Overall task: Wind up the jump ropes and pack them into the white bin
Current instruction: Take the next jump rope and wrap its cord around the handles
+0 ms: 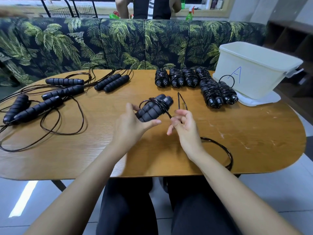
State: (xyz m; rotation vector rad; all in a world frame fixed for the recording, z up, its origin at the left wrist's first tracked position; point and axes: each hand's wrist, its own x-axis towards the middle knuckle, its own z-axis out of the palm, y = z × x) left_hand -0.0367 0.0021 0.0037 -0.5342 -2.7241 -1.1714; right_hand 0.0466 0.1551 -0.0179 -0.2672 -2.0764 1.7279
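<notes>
- The oval wooden table (152,150) stands in front of a leaf-patterned sofa (118,43).
- The white plastic bin (254,68) sits at the table's far right, on its lid (264,100).
- Wound black jump-rope bundles (191,78) lie left of the bin.
- Unwound black foam-handled jump ropes (50,97) sprawl on the left.
</notes>
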